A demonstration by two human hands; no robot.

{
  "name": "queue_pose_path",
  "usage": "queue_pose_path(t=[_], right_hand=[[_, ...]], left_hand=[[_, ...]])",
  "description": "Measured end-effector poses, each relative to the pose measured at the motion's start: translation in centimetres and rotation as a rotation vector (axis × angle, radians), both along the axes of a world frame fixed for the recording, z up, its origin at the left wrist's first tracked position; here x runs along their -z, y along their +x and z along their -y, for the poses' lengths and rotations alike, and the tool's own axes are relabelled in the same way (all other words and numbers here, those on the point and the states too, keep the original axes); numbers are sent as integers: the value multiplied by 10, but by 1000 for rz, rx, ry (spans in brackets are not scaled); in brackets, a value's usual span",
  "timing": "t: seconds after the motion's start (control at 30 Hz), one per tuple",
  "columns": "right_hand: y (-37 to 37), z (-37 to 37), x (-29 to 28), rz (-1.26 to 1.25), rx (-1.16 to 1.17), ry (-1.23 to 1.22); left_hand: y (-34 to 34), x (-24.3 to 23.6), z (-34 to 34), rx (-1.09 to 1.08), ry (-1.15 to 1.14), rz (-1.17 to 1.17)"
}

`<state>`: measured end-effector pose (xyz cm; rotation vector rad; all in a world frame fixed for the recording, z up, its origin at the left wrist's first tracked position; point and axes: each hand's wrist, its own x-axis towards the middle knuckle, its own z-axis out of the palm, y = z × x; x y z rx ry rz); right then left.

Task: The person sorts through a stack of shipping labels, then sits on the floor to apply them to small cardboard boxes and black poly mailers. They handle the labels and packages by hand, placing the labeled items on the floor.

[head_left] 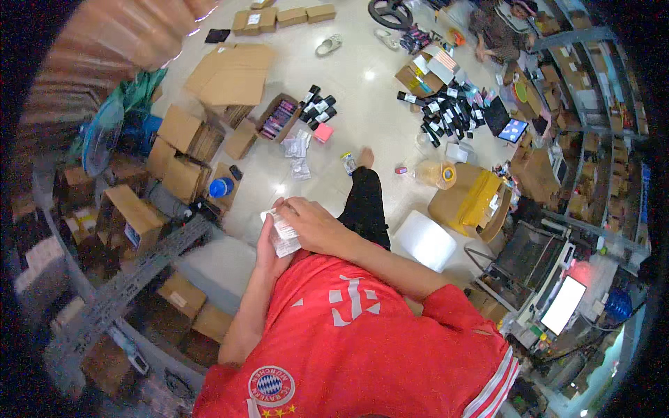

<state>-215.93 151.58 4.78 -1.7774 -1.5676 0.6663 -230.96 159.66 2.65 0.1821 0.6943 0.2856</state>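
Close to my body, both hands are on a white printed packet (286, 244), paper or thin plastic; I cannot tell which. My left hand (265, 249) is wrapped round it from the left side and below. Over its upper end lie the bent fingers of my right hand (311, 221), pressing on it. On the floor beyond are several clear and white packets (298, 144), a pink box (323, 132) and an open carton (277, 117) of small dark and pink items. Black packages with white labels (318, 108) lie beside that carton.
To the left stand cardboard boxes (182, 129), a blue tape roll (221, 187) and a fan (103, 136). On the right are a heap of black packages (449, 115), a bubble-wrap roll (435, 174), an open carton (468, 198) and shelving (592, 111). Another person (496, 31) sits far right.
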Motion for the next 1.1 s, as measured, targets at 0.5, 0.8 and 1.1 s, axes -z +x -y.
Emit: queue_pose_path(t=[0.5, 0.8, 1.1], right_hand=[[438, 6, 21, 252, 81, -127], [551, -6, 19, 92, 110, -126], [611, -75, 11, 142, -68, -79]], left_hand=[[464, 29, 11, 13, -150, -74], [574, 20, -9, 56, -58, -46], [623, 20, -63, -60, -33, -17]])
